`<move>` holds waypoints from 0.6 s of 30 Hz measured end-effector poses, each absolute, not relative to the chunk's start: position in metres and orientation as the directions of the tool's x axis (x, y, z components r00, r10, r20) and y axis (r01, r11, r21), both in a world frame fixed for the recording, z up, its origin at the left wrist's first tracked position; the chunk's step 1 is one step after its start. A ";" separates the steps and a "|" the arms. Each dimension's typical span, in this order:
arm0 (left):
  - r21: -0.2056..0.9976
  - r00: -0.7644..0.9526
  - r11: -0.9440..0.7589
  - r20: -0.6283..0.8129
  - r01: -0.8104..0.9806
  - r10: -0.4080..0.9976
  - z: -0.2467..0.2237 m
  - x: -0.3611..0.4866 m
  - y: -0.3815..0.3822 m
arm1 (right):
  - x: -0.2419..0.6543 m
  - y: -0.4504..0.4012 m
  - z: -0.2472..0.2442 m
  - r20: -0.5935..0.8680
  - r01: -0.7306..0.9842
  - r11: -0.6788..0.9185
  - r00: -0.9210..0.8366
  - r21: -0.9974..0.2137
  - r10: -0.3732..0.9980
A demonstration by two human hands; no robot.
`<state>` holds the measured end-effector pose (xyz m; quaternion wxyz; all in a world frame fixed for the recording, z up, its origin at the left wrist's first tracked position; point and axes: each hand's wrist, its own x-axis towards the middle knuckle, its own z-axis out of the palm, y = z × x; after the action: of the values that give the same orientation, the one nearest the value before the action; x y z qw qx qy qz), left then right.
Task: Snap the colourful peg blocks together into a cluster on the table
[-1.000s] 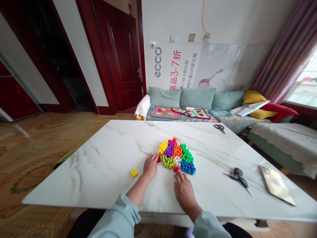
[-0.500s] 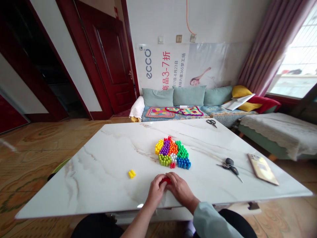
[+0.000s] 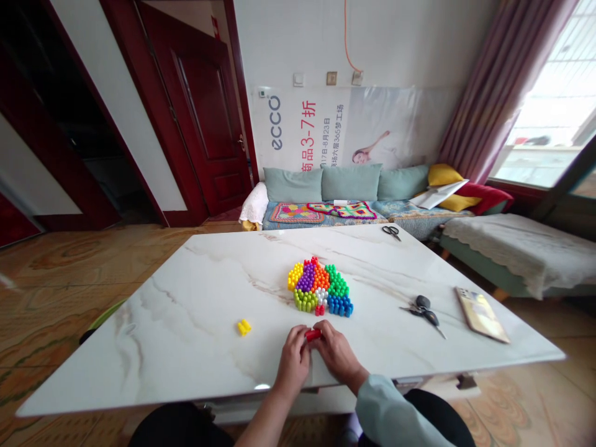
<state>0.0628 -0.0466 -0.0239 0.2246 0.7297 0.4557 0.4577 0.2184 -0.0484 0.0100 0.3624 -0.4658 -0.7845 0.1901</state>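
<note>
The left hand (image 3: 294,359) and right hand (image 3: 337,352) meet over the near side of the tabletop (image 3: 200,347), both gripping one small red piece (image 3: 313,334) in bent fingers. Straight ahead of them, above the sofa (image 3: 291,185), I can read "ecco" on a wall poster (image 3: 333,127), with "3-7折" in red and "365梦工场" in smaller print. Just beyond the hands stands a many-coloured cluster of pieces (image 3: 319,289); yellow pieces (image 3: 244,327) lie left of the left hand, and a phone (image 3: 482,314) well to the right hand's right.
</note>
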 end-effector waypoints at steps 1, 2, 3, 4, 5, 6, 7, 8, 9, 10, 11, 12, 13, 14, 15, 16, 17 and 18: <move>0.728 0.169 -0.486 0.467 0.484 0.868 -0.026 0.064 -0.047 | 0.219 -0.048 0.009 0.393 0.607 0.492 -0.300 -0.624 0.869; 0.714 0.165 -0.486 0.473 0.504 0.866 -0.027 0.065 -0.047 | 0.219 -0.048 0.009 0.396 0.621 0.489 -0.294 -0.612 0.870; 0.702 0.159 -0.488 0.481 0.519 0.862 -0.028 0.065 -0.048 | 0.219 -0.048 0.009 0.401 0.636 0.483 -0.283 -0.602 0.872; 0.691 0.157 -0.493 0.492 0.528 0.857 -0.029 0.066 -0.048 | 0.220 -0.048 0.009 0.406 0.648 0.475 -0.267 -0.595 0.874; 0.680 0.164 -0.503 0.500 0.534 0.850 -0.028 0.066 -0.048 | 0.220 -0.047 0.009 0.413 0.660 0.465 -0.248 -0.590 0.876; 0.668 0.186 -0.516 0.503 0.536 0.844 -0.028 0.066 -0.048 | 0.220 -0.047 0.009 0.420 0.671 0.455 -0.230 -0.585 0.878; 0.657 0.217 -0.531 0.500 0.536 0.838 -0.027 0.066 -0.049 | 0.220 -0.046 0.009 0.428 0.683 0.448 -0.214 -0.577 0.878; 0.647 0.252 -0.543 0.491 0.536 0.834 -0.026 0.066 -0.049 | 0.220 -0.045 0.009 0.436 0.695 0.443 -0.203 -0.566 0.877; 0.640 0.283 -0.550 0.478 0.536 0.832 -0.025 0.065 -0.049 | 0.220 -0.045 0.008 0.447 0.708 0.441 -0.196 -0.552 0.873; 0.637 0.302 -0.550 0.463 0.540 0.833 -0.025 0.065 -0.049 | 0.219 -0.044 0.007 0.463 0.719 0.443 -0.190 -0.535 0.866; 0.637 0.308 -0.545 0.452 0.546 0.837 -0.025 0.066 -0.049 | 0.219 -0.043 0.005 0.483 0.728 0.449 -0.184 -0.518 0.856; 0.637 0.303 -0.535 0.444 0.555 0.843 -0.026 0.066 -0.049 | 0.219 -0.042 0.003 0.506 0.734 0.456 -0.178 -0.503 0.844; 0.637 0.292 -0.524 0.440 0.565 0.849 -0.027 0.066 -0.049 | 0.218 -0.041 0.001 0.528 0.737 0.463 -0.170 -0.492 0.832; 0.635 0.280 -0.514 0.437 0.577 0.855 -0.029 0.066 -0.049 | 0.218 -0.040 -0.001 0.548 0.737 0.469 -0.161 -0.486 0.821; 0.633 0.271 -0.506 0.436 0.586 0.858 -0.031 0.067 -0.048 | 0.218 -0.039 -0.003 0.564 0.736 0.472 -0.150 -0.485 0.812; 0.630 0.263 -0.500 0.435 0.595 0.861 -0.033 0.067 -0.048 | 0.219 -0.038 -0.005 0.574 0.734 0.473 -0.139 -0.487 0.807; 0.626 0.258 -0.497 0.437 0.601 0.862 -0.035 0.067 -0.048 | 0.219 -0.037 -0.007 0.583 0.732 0.475 -0.131 -0.489 0.802; 0.623 0.252 -0.495 0.440 0.606 0.862 -0.036 0.068 -0.048 | 0.219 -0.036 -0.008 0.590 0.730 0.477 -0.127 -0.489 0.798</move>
<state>0.0678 -0.0476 -0.0360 0.1661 0.7736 0.4743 0.3859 0.2191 -0.0359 -0.0082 0.4206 -0.5096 -0.7495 0.0400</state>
